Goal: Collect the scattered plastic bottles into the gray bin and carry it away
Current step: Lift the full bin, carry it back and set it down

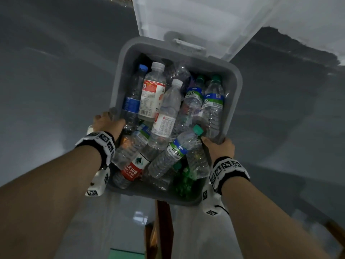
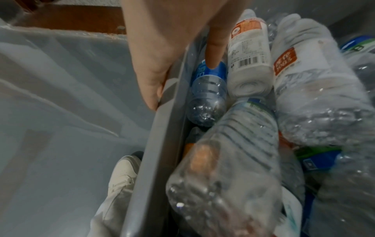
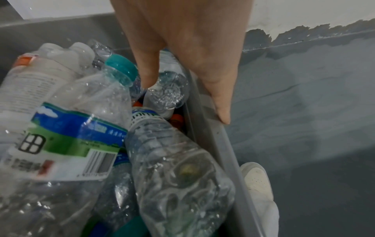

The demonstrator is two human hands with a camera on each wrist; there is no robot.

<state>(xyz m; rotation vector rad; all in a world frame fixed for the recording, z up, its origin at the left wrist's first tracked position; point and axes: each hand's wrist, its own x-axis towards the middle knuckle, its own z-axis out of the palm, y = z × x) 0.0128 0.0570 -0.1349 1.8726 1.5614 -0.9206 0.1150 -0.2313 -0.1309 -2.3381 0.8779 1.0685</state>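
Fingers [image 2: 151, 83] of the left hand [image 1: 107, 124] curl under the outer lip of the bin [image 1: 236, 85], with the thumb [image 2: 213, 52] hooked over the rim inside, its tip against a blue-labelled bottle [image 2: 211, 89]. The right hand [image 1: 218, 146] mirrors this on the opposite rim: fingers [image 3: 220, 102] clamped along the outside, thumb [image 3: 147, 70] down among the bottles [image 1: 164, 118]. So both hands are closed on the bin, one on each side.

The bin hangs between the hands, off the floor as far as I can judge, and is filled to about rim height. A green-capped bottle [image 1: 176, 146] lies on top just inside the right thumb, and a red-labelled one [image 1: 131, 170] lies nearer the body than the left thumb. No loose bottle shows on the floor [image 1: 56, 81] in any view, so collecting looks finished. What remains is the carrying.

Beyond the fingertips, past the far rim, stands a white cabinet or box [image 1: 186, 21]; whether it touches the bin I cannot tell. It appears to block the way straight ahead. A brown wooden piece [image 1: 162, 228] sits below the near rim. White shoes [image 2: 121, 176] stand under each side of the bin, which hides the floor between the feet
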